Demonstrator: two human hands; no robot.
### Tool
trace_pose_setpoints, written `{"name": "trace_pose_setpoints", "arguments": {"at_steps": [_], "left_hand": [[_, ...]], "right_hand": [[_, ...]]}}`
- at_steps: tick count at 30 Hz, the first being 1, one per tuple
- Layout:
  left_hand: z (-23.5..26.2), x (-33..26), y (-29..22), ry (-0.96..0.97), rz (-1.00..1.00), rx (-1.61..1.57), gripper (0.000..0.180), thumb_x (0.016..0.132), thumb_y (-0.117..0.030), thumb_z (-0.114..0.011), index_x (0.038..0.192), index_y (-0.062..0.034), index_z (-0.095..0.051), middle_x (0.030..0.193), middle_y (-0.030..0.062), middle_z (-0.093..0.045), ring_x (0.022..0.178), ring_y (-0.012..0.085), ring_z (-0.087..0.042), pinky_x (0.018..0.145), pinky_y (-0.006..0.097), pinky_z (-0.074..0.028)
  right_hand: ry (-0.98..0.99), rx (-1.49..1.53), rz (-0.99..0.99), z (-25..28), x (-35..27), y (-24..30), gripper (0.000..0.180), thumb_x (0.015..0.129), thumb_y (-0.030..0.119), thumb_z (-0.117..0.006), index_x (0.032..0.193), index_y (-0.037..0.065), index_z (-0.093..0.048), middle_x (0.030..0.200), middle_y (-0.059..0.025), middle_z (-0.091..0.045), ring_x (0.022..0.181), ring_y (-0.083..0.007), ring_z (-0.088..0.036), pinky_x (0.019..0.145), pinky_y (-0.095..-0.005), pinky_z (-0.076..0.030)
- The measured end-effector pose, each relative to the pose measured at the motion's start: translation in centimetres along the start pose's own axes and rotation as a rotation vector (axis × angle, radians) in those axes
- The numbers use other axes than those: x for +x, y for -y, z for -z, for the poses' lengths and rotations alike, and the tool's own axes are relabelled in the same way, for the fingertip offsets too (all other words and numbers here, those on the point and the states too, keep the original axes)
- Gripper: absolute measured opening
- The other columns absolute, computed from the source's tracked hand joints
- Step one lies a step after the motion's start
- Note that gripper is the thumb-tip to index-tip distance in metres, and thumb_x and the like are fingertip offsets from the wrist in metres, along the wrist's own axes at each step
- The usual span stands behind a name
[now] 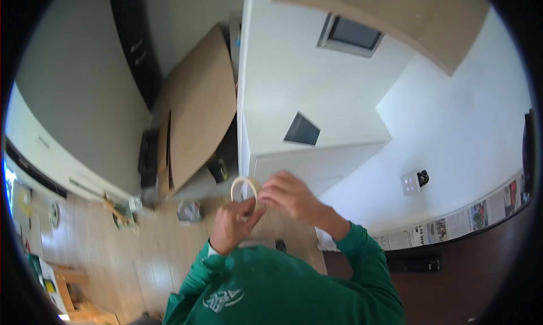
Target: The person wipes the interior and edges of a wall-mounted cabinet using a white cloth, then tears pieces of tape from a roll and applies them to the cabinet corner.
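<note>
A roll of cream-coloured tape (236,184) is held up in front of my body, its round opening facing me. My left hand (231,223) grips the roll at its lower rim, with fingers wrapped round it. Against the roll's right side, my right hand (288,196) is closed, with thumb and fingertips pinched together at the tape. Whether a loose end of tape lies between those fingertips is too small to tell. Both arms are in green sleeves.
Ahead stands a white wall unit (317,110) with a dark four-sided patch. A large brown board (198,104) leans at the left. Newspaper sheets (452,223) line the right wall's foot above a dark red surface (481,274). A clear bag (190,212) lies on the wooden floor.
</note>
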State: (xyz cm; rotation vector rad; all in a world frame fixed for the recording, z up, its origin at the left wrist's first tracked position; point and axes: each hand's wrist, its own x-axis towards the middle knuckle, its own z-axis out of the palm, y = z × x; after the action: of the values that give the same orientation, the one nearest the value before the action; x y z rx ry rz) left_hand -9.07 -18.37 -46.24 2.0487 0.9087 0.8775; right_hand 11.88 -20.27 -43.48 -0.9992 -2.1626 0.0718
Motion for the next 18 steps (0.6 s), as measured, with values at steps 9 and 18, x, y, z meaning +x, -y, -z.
{"name": "trace_pose_setpoints", "arguments": {"at_steps": [9, 18], "left_hand": [[0.0, 2.1, 0.9, 0.032, 0.11, -0.186, 0.018, 0.091, -0.013, -0.074, 0.096, 0.0029, -0.068, 0.074, 0.0154, -0.07, 0.07, 0.0154, -0.071, 0.063, 0.03, -0.052], [1.9, 4.0, -0.9, 0.139, 0.06, -0.233, 0.023, 0.096, -0.015, -0.071, 0.109, 0.0042, -0.068, 0.089, 0.0149, -0.077, 0.081, 0.0129, -0.074, 0.069, 0.029, -0.055]], "right_hand": [[-0.089, 0.093, -0.111, -2.3, -1.4, -1.1, 0.025, 0.088, 0.006, -0.071, 0.108, 0.004, -0.056, 0.106, -0.0136, -0.061, 0.102, -0.0328, -0.061, 0.088, -0.0428, -0.051], [-0.183, 0.241, -0.264, -0.5, -0.2, -1.1, 0.025, 0.088, 0.011, -0.077, 0.111, 0.005, -0.07, 0.107, -0.0091, -0.066, 0.101, -0.0286, -0.063, 0.085, -0.0391, -0.053]]}}
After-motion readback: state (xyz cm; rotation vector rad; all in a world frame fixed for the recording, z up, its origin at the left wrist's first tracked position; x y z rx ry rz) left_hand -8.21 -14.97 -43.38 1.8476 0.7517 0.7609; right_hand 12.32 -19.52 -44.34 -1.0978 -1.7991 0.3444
